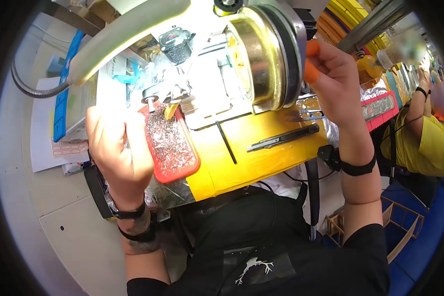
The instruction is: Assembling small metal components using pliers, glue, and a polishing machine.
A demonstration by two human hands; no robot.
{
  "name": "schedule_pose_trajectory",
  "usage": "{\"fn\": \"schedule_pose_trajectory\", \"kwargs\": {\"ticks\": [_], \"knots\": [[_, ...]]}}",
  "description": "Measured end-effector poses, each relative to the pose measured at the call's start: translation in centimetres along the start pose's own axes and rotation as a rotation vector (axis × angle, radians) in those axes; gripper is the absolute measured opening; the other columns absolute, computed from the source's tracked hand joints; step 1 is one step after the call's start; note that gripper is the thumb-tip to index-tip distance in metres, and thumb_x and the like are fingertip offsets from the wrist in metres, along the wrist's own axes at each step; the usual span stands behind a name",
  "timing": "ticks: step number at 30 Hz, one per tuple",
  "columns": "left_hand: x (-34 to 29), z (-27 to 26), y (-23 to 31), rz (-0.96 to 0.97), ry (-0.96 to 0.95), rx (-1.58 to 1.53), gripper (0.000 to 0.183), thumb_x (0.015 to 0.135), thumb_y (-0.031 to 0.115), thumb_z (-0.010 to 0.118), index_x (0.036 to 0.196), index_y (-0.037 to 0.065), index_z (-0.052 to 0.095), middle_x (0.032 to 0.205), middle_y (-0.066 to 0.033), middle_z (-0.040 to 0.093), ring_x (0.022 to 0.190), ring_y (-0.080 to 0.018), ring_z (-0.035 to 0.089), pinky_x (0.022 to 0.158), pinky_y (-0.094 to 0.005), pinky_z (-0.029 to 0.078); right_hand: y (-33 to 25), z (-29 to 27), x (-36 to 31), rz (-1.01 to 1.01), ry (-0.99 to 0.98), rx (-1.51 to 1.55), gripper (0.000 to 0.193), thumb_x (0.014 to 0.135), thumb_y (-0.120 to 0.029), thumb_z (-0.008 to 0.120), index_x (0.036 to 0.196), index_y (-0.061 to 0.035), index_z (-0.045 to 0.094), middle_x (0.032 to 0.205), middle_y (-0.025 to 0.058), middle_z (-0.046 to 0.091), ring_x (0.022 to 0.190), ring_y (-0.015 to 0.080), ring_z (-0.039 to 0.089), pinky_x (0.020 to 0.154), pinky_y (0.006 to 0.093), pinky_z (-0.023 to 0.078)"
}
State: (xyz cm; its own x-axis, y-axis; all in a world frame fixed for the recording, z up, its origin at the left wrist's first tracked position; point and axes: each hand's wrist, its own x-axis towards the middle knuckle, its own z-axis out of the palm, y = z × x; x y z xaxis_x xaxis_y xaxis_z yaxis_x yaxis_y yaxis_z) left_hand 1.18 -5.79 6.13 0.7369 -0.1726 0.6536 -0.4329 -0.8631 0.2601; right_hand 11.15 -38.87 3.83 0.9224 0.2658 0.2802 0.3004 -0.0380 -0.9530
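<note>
My left hand [121, 148], washed out by the lamp light, is closed with its fingers curled beside a red tray [195, 165] of small shiny metal pieces. What its fingertips hold, if anything, is lost in the glare. My right hand [335, 79] wears orange finger covers and is closed at the right side of a machine's brass-coloured drum [256, 59] with a black rim [291, 59]. Whatever those fingertips grip is hidden. Left of the drum are the machine's bright metal bed and a small metal mechanism [175, 91] above the tray.
A black utility knife [283, 137], tweezers [308, 116] and a thin black rod [226, 142] lie on the yellow-covered worktop [212, 177]. A lamp arm [128, 37] arches overhead. Blue-edged box [66, 89] at left, pink-framed tray [380, 111] at right. Another person in yellow [424, 143] sits far right.
</note>
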Motion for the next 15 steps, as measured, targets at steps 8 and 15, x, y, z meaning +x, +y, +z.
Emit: {"fn": "schedule_pose_trajectory", "kwargs": {"ticks": [8,15], "knots": [[0.5,1.0,-1.8,-0.157,0.031,-0.017,0.009,0.093,-0.003,0.06,0.084,-0.003,0.058,0.077,-0.0098,0.052,0.071,-0.0212,0.05,0.066,-0.0322,0.04,0.1,1.9,0.2,-0.102,0.168,-0.112,0.01,0.096,-0.006,0.072,0.101,0.0028,0.072,0.069,-0.0083,0.054,0.063,-0.0009,0.039,0.056,0.0215,0.027],[-1.1,2.3,-2.7,-0.43,-0.082,-0.459,0.012,0.093,-0.002,0.062,0.081,-0.003,0.059,0.068,-0.0055,0.048,0.068,-0.0135,0.048,0.061,-0.0307,0.036,-1.4,0.5,-1.0,-0.115,0.247,-0.257,0.011,0.097,-0.008,0.074,0.102,0.0017,0.073,0.068,-0.006,0.056,0.061,0.0005,0.042,0.055,0.0209,0.029]]}}
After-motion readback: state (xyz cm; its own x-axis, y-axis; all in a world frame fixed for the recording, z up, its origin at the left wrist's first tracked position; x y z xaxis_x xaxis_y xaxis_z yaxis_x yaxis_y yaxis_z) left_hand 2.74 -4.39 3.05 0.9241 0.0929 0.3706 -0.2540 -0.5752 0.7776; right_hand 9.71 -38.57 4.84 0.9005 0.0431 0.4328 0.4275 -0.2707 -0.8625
